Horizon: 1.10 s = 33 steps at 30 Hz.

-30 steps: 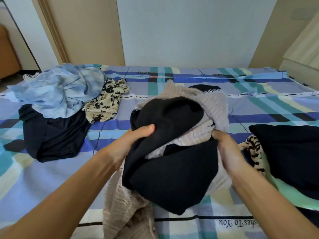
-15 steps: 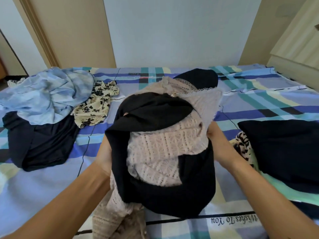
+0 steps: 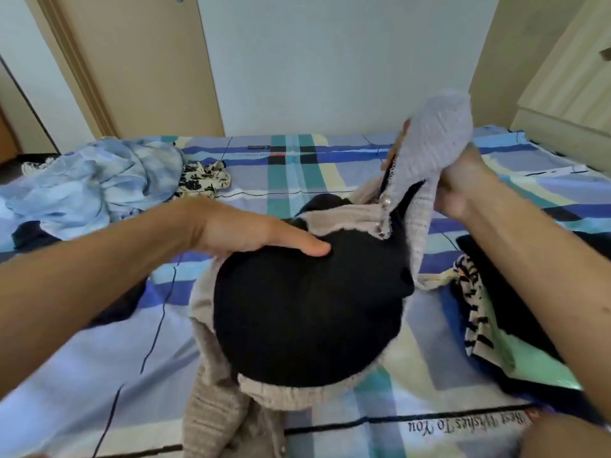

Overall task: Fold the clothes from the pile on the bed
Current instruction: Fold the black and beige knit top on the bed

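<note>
Untangling: right hand (image 3: 463,190) is gripping the knit cardigan (image 3: 439,133), holding its edge up. Left hand (image 3: 251,231), fingers straight, is pressing the black garment (image 3: 307,312) beneath it on the bed (image 3: 82,375). Next probably needing the cardigan pulled free.

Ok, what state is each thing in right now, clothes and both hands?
left hand: flat, pressing on the black garment.
right hand: up, gripping one end of the beige knit cardigan.
black garment: bunched, unfolded, on the cardigan.
beige knit cardigan: unfolded, one end held up.
light blue garment: crumpled, unfolded.
cream floral garment: crumpled, unfolded.
stack of clothes at right: folded.
</note>
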Each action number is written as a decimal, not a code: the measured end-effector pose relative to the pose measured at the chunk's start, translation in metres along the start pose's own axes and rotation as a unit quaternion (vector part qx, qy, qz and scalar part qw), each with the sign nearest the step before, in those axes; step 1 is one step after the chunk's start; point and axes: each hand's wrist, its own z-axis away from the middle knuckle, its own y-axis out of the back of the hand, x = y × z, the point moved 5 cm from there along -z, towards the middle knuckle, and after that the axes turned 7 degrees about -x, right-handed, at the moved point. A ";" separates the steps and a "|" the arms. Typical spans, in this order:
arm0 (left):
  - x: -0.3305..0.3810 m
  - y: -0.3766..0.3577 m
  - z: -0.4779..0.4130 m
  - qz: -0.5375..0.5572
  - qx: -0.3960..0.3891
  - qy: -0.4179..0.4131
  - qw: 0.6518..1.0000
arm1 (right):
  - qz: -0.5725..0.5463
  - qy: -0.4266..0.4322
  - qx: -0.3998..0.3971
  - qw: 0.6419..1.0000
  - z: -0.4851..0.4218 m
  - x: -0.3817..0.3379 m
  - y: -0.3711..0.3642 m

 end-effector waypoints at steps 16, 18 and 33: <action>0.037 0.146 0.159 -0.710 0.270 0.182 0.625 | 0.892 0.287 -0.228 0.264 0.009 -0.143 -0.050; 0.046 0.159 0.182 -0.709 0.286 0.232 0.601 | 0.895 0.298 -0.204 0.261 0.004 -0.159 -0.063; 0.178 0.225 0.456 -0.322 0.714 -0.063 0.618 | 0.560 0.480 0.016 0.675 -0.021 -0.432 -0.166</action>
